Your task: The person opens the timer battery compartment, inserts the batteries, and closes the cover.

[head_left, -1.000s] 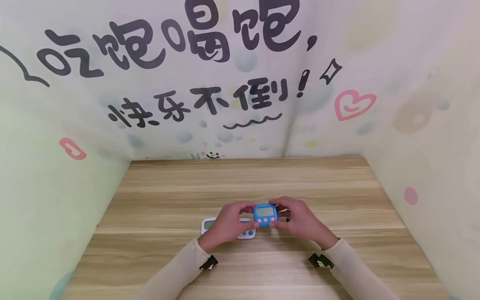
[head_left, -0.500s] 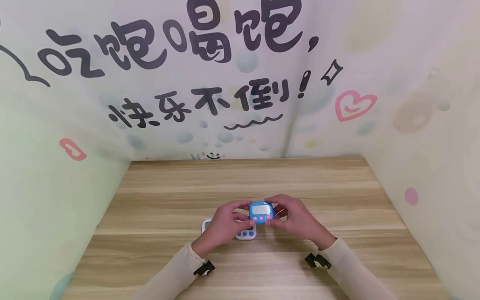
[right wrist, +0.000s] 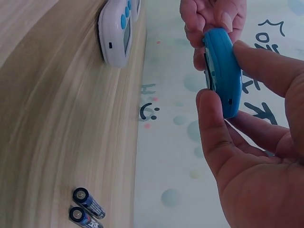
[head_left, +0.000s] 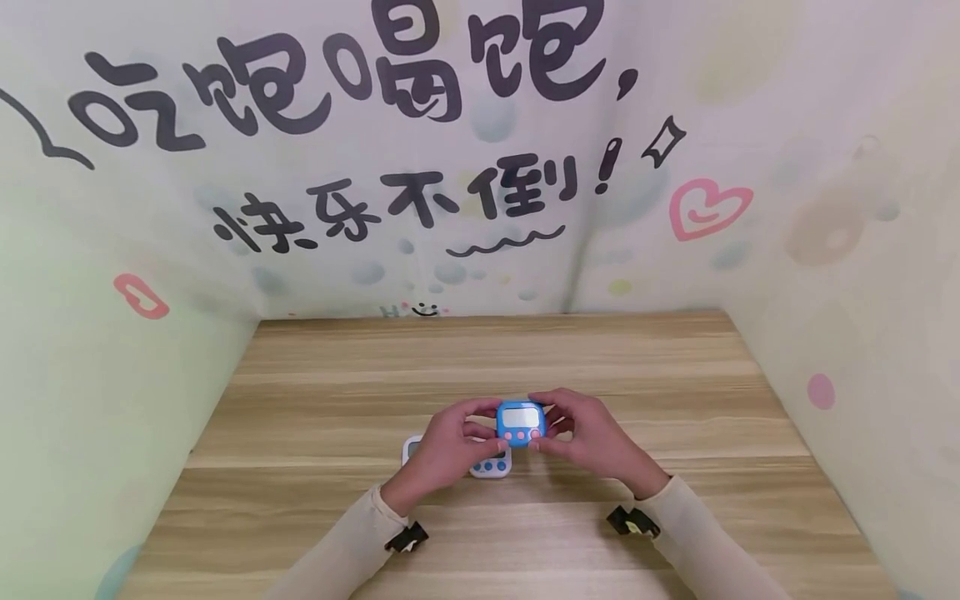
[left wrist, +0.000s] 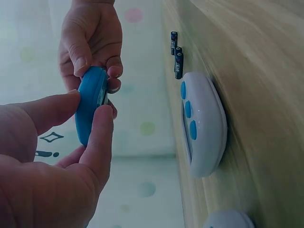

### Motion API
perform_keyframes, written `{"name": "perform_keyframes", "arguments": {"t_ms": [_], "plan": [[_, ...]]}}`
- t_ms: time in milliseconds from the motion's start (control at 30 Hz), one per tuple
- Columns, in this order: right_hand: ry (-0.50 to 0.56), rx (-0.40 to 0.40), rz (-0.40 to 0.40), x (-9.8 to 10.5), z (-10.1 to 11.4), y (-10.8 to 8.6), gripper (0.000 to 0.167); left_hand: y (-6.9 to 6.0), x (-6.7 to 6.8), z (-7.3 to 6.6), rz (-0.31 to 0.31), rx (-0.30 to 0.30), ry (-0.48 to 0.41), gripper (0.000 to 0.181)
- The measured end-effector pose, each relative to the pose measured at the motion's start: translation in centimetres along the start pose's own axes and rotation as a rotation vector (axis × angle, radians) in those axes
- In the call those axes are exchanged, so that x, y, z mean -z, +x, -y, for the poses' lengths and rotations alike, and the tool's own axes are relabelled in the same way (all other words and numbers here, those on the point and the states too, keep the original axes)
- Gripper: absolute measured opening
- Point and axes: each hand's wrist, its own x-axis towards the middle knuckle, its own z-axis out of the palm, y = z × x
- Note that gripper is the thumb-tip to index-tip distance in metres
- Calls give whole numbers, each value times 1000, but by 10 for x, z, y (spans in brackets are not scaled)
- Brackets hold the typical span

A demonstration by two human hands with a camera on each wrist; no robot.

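Both hands hold a blue device (head_left: 521, 425) with a screen and pink buttons, raised over the table. My left hand (head_left: 448, 443) pinches its left side and my right hand (head_left: 594, 435) its right side, thumbs at the lower corners. In the left wrist view the blue device (left wrist: 90, 105) appears edge-on, between my left thumb and fingers, with the right hand (left wrist: 92, 35) at its far end. The right wrist view shows the blue device (right wrist: 224, 71) gripped by my right hand (right wrist: 256, 152); the left hand (right wrist: 214, 19) is beyond it.
A white device (head_left: 491, 468) with blue buttons lies on the wooden table (head_left: 300, 492), partly behind my left hand. Another white object (left wrist: 230, 220) shows at the left wrist view's bottom edge. Dark batteries (right wrist: 89, 203) lie on the table. Printed walls (head_left: 480, 283) surround it.
Over the last second, both hands and the blue device have shifted slightly left and away from me. Its screen looks brighter now. Both hands have kept their hold.
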Motion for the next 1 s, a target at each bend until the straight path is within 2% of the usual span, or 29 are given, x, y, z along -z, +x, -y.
{"name": "perform_keyframes", "arguments": {"t_ms": [567, 767, 1000], "plan": [[9, -37, 3, -2, -8, 1, 64, 0, -1, 2, 1, -31, -41, 60], [79, -35, -4, -4, -8, -1, 53, 1, -2, 4, -17, -33, -58, 54], [184, 11, -9, -4, -5, -1, 34, 1, -2, 8, -18, -92, -126, 41]]}}
